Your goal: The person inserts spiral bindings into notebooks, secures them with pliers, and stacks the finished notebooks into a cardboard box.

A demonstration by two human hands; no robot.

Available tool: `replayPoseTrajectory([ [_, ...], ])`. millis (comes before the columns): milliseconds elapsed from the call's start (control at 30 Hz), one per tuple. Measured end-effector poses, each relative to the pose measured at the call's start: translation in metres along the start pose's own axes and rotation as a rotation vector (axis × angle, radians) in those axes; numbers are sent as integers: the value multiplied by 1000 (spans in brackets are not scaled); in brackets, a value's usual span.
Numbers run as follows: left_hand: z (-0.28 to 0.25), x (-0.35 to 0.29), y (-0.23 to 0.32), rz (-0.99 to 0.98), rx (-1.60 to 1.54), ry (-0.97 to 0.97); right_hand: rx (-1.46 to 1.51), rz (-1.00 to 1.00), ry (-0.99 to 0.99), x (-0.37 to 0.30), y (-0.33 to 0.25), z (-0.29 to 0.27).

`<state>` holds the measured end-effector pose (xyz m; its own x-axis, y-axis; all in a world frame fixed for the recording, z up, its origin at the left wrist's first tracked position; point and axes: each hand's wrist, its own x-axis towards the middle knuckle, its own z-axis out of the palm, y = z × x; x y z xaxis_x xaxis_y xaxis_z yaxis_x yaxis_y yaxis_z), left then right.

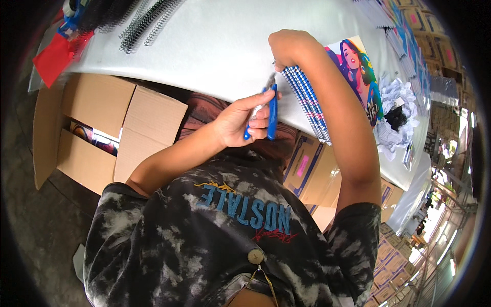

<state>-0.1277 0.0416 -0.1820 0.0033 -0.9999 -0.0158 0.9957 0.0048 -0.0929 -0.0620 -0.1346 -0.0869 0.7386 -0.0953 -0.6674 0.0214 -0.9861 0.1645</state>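
A: What does the left hand [240, 120] hold?

B: Blue-handled pliers [271, 115], fingers wrapped tight round both grips. The tips point up at the near end of the spiral on the notebook [353, 77].

A: And the right hand [289, 46]?

B: It is curled into a fist on top of the notebook, at the far end of the blue-and-white spiral [307, 100]. I cannot tell what its fingers pinch, as they are tucked under.

A: Where does the notebook lie?

B: On the white table [220, 41], right of centre, with the spiral edge toward the person and the colourful cover showing a drawn figure to the right of the forearm.

A: What else is on the table?

B: Loose black coils [143, 23] at the far left, with a red piece [53, 56] beside them at the table's left edge. To the right of the notebook sits crumpled white paper [396, 110], and beyond it a row of more notebooks [404, 30] along the far right edge.

A: Below the table?

B: An open carton [102, 123] on the left, flaps spread. More boxes [307, 169] stand under the table's right part.
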Motion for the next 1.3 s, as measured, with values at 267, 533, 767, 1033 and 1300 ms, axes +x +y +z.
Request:
replayPoseTrajectory([
  [267, 27, -13, 12, 79, 23, 16, 66, 15, -7, 2, 1, 1],
  [533, 15, 1, 4, 17, 68, 243, 59, 18, 19, 3, 0, 0],
  [767, 25, 26, -1, -70, 161, 412, 59, 51, 48, -1, -5, 0],
  [1033, 33, 32, -2, -48, 263, 458, 77, 42, 105, 1, -1, 5],
  [1300, 25, 34, 7, -32, 356, 442, 75, 37, 102, 4, -1, 7],
])
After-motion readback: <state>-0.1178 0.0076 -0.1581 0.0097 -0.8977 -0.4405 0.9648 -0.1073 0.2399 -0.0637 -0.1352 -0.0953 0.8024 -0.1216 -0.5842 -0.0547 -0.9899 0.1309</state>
